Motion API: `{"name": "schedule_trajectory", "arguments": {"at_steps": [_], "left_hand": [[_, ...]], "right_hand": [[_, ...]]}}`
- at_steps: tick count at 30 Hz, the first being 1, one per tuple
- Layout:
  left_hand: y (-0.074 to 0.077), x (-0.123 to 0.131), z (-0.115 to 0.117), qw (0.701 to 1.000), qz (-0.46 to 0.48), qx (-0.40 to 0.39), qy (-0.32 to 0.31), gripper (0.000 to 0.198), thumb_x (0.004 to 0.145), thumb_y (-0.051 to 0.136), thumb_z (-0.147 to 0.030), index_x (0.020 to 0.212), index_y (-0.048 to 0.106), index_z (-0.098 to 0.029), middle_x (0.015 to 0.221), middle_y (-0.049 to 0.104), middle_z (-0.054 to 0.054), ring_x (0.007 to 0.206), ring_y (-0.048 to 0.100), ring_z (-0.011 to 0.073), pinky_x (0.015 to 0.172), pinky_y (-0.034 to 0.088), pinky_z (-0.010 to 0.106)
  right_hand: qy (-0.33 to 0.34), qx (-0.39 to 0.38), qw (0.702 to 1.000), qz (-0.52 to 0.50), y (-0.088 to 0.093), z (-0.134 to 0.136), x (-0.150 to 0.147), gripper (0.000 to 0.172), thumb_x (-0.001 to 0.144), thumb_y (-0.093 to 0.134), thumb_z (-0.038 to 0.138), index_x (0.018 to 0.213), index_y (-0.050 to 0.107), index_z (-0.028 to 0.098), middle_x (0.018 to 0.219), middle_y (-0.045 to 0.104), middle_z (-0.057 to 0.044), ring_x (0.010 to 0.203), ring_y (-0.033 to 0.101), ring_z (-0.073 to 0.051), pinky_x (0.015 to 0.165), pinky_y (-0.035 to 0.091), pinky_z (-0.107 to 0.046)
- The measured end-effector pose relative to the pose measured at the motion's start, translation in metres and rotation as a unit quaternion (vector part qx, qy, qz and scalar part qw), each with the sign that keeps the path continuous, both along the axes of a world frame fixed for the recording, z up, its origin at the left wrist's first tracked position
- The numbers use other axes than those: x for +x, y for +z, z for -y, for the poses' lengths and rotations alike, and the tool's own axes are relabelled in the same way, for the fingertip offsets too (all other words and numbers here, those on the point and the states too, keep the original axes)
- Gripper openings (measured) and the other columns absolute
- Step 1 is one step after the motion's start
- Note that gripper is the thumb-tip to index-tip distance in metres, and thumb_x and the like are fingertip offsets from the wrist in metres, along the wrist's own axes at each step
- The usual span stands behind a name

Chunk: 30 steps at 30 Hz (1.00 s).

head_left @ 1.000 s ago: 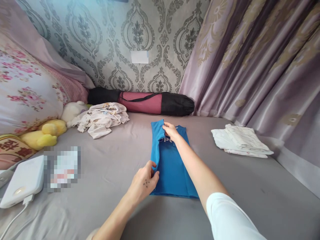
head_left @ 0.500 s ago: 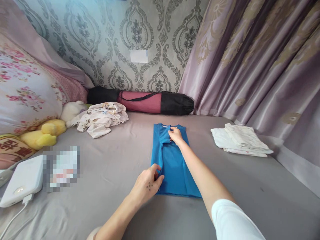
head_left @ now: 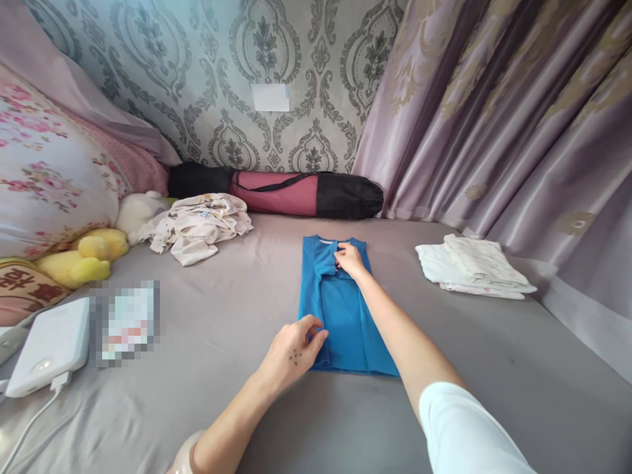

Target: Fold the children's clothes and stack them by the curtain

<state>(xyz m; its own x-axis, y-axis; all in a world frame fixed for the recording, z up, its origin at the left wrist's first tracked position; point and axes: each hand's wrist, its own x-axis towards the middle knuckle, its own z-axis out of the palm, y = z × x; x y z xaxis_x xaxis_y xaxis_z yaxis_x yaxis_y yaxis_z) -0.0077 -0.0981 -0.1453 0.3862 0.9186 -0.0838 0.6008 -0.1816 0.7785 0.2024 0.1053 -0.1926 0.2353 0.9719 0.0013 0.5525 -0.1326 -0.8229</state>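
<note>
A blue long-sleeved shirt [head_left: 345,322] lies folded on the grey bedsheet, its collar toward the wall and one sleeve laid down along its left part. At the collar end, my right hand [head_left: 349,259] pinches a bit of the blue fabric between thumb and fingers. My left hand [head_left: 296,347] rests at the shirt's lower left edge, over the folded sleeve. Its fingers are loosely bent, with a gap between thumb and index finger; the other fingertips are hidden.
Folded white cloths [head_left: 476,266] lie to the right. At the left are a crumpled pale cloth [head_left: 202,227], a yellow plush toy [head_left: 83,260] and a white power bank [head_left: 49,345] with a cable. A pink-and-black rolled bag [head_left: 276,192] lies along the wall.
The view has tilted down slightly, so everything sits a little higher in the picture. Both hands stay at nearly the same places on the shirt.
</note>
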Motion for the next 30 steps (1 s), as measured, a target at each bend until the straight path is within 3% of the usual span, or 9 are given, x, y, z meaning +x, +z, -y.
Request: {"name": "schedule_trajectory", "arguments": {"at_steps": [6,9,13,17,23,26,30], "left_hand": [[-0.003,-0.008,-0.009,0.994,-0.061,0.075,0.041,0.022,0.093,0.042,-0.025,0.099,0.063,-0.023,0.088,0.07,0.003,0.078,0.064,0.0169,0.068,0.046,0.025],[-0.01,-0.013,-0.011,0.983,-0.07,0.169,-0.016,0.025,0.092,0.044,-0.02,0.107,0.063,-0.022,0.108,0.069,0.007,0.101,0.062,0.0209,0.086,0.05,0.031],[-0.025,-0.015,-0.009,0.962,-0.079,0.238,-0.104,0.037,0.092,0.048,-0.024,0.128,0.054,-0.016,0.14,0.053,0.012,0.135,0.043,0.0265,0.11,0.04,0.044],[-0.031,-0.014,-0.006,0.962,-0.119,0.208,-0.134,0.045,0.095,0.045,-0.027,0.138,0.047,-0.014,0.148,0.044,0.015,0.141,0.034,0.0283,0.114,0.034,0.051],[-0.02,-0.012,-0.004,0.968,-0.115,0.17,-0.145,0.041,0.095,0.044,-0.023,0.136,0.049,-0.016,0.147,0.046,0.014,0.14,0.035,0.0262,0.116,0.025,0.056],[-0.018,-0.012,-0.003,0.972,-0.08,0.153,-0.162,0.039,0.096,0.042,-0.021,0.134,0.051,-0.018,0.146,0.048,0.013,0.139,0.038,0.022,0.119,0.021,0.052],[-0.018,-0.01,-0.005,0.978,-0.018,0.127,-0.162,0.037,0.094,0.044,-0.021,0.129,0.055,-0.022,0.14,0.055,0.009,0.135,0.044,0.0193,0.119,0.018,0.049]], "right_hand": [[0.012,0.012,1.0,0.021,0.001,0.001,-0.002,0.031,0.088,0.055,0.029,0.112,0.065,0.013,0.073,0.071,-0.003,0.06,0.066,-0.014,0.066,0.055,-0.026],[0.037,0.017,0.998,0.04,0.006,0.004,-0.007,0.04,0.08,0.064,0.026,0.118,0.061,0.013,0.075,0.071,-0.002,0.064,0.066,-0.015,0.071,0.054,-0.028],[0.061,0.051,0.993,0.091,0.011,0.009,-0.01,0.057,0.075,0.063,0.011,0.131,0.052,0.014,0.103,0.07,-0.008,0.088,0.066,-0.017,0.088,0.05,-0.031],[0.075,0.086,0.971,0.212,0.017,0.021,-0.01,0.055,0.082,0.052,0.008,0.137,0.047,0.012,0.13,0.057,-0.016,0.112,0.058,-0.022,0.099,0.045,-0.033],[0.044,0.061,0.94,0.333,0.033,0.03,-0.023,0.048,0.089,0.036,0.005,0.134,0.05,0.009,0.131,0.055,-0.018,0.122,0.051,-0.027,0.104,0.04,-0.037],[0.107,0.085,0.928,0.347,0.033,0.027,-0.043,0.047,0.094,0.03,0.011,0.138,0.047,0.006,0.14,0.05,-0.017,0.131,0.044,-0.025,0.111,0.031,-0.036],[0.21,0.049,0.908,0.358,0.027,0.02,-0.075,0.055,0.099,0.028,0.029,0.146,0.035,0.003,0.155,0.031,-0.016,0.145,0.023,-0.026,0.118,0.015,-0.041]]}}
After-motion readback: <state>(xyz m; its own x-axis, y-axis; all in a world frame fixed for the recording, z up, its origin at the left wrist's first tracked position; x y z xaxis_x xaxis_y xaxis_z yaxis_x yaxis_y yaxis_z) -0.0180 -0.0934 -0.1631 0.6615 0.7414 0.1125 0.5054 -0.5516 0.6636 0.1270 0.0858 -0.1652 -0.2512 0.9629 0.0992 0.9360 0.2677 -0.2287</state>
